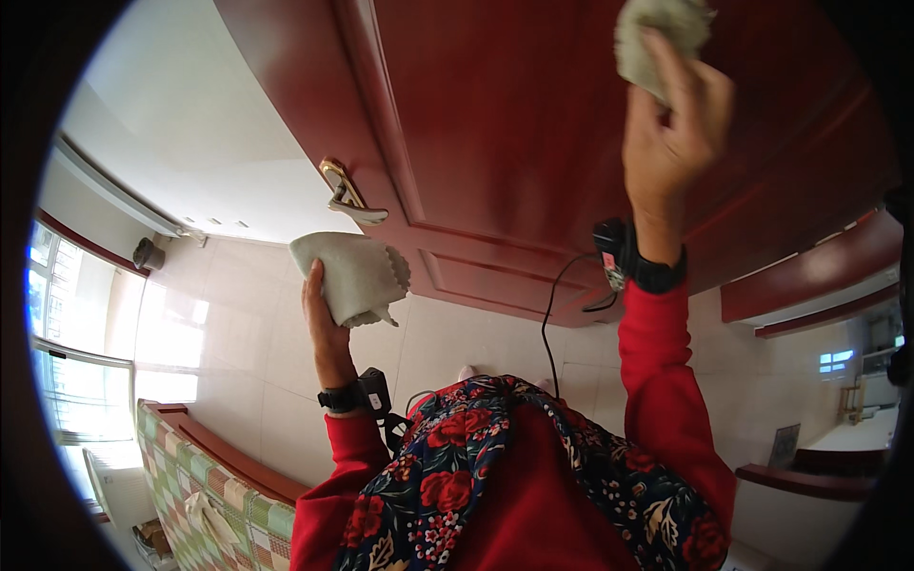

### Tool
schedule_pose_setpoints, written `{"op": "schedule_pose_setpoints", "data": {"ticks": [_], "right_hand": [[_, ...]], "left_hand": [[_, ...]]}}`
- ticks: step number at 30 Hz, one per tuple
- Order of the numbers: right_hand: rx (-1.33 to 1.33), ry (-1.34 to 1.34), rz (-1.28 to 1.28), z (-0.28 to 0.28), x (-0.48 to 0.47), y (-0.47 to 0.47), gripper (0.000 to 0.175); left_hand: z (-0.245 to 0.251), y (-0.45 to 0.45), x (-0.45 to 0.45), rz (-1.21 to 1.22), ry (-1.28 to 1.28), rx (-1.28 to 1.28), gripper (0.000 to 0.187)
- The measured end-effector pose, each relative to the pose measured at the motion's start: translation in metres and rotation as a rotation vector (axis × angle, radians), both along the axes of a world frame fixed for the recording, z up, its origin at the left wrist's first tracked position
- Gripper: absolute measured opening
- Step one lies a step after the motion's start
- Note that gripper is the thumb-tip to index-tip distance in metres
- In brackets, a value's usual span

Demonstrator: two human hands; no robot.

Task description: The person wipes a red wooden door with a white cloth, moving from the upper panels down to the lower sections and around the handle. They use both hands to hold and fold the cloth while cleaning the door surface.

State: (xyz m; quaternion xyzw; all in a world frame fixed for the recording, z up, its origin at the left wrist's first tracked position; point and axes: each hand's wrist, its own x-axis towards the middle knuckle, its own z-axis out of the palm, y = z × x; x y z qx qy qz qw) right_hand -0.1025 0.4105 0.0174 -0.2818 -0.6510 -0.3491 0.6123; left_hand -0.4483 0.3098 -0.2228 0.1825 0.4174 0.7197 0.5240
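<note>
My right hand (675,128) is raised at the upper right, its fingers pressing a bunched pale grey-green cloth (653,43) at the face of a dark red panelled door (500,128). Lower and to the left, my left hand (325,314) grips a folded grey-green cloth (353,275) with a scalloped edge. That cloth hangs just below the door's lever handle (350,200), apart from it as far as I can see. Both wrists wear black straps with small devices, and a black cable runs down from the right one.
A table or bed with a checked cover (214,492) stands at the lower left, a crumpled light cloth (212,517) on it. A small dark bin (148,253) sits by the far left wall near bright windows. A doorway opens at the right. Pale tiles (285,357) cover the floor.
</note>
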Motion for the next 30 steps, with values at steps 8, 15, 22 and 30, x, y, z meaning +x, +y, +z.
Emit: {"op": "schedule_pose_setpoints", "data": {"ticks": [8, 15, 22, 30], "right_hand": [[-0.254, -0.225, -0.084, -0.108, -0.014, 0.02, 0.042], [-0.514, -0.366, -0.021, -0.226, -0.019, 0.007, 0.022], [-0.948, -0.513, -0.053, -0.365, -0.002, 0.02, 0.02], [-1.561, -0.05, 0.348, -0.396, -0.002, 0.048, 0.032]], "left_hand": [[-0.005, -0.005, -0.005, 0.024, -0.046, 0.029, 0.05], [-0.002, -0.004, -0.006, 0.039, -0.045, 0.004, 0.05], [-0.021, -0.01, -0.015, 0.094, -0.038, -0.034, 0.05], [-0.054, -0.014, -0.029, 0.143, -0.03, -0.05, 0.05]]}}
